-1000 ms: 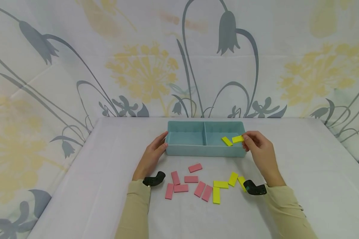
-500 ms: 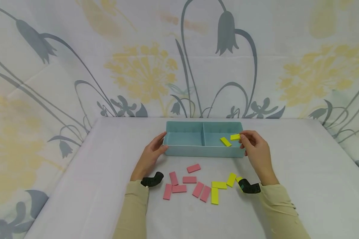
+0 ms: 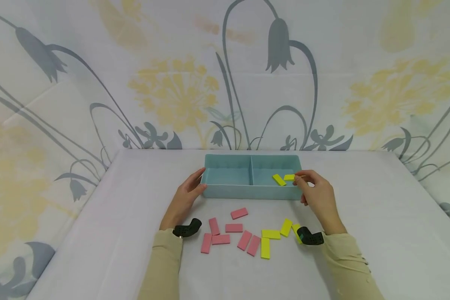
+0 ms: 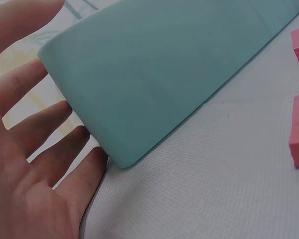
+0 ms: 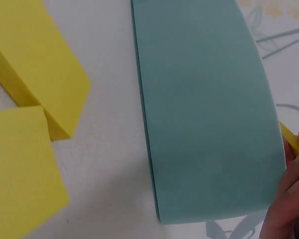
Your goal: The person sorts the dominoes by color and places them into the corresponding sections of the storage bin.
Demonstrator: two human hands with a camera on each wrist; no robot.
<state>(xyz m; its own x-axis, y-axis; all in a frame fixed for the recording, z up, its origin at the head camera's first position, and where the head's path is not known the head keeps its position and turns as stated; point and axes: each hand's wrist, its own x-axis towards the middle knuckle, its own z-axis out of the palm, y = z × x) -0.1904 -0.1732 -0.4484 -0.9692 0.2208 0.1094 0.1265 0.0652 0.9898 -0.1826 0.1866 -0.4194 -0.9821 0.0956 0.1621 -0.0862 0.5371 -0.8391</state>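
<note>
A pale teal two-compartment tray (image 3: 225,191) stands toward the back of the table. My left hand (image 3: 184,196) rests against its left end; the left wrist view shows straight, spread fingers (image 4: 45,124) touching the wall, with the thumb near the rim. At the tray's right end my right hand (image 3: 316,196) pinches a yellow domino-like block (image 3: 289,177) between thumb and fingers, over the right compartment. Another yellow block (image 3: 279,180) lies in that compartment beside it. In the right wrist view only a sliver of the pinched yellow block (image 5: 290,137) shows past the tray wall.
Several pink blocks (image 3: 234,228) lie scattered on the white cloth (image 3: 225,275) in front of the tray. Several yellow blocks (image 3: 271,234) lie to their right, one partly hidden by the right wrist camera (image 3: 309,236). A patterned cloth (image 3: 172,83) hangs behind.
My right hand has carried the pinched yellow block slightly left and lower into the right compartment. The left hand stays at the tray's end. The whole view has shifted a little.
</note>
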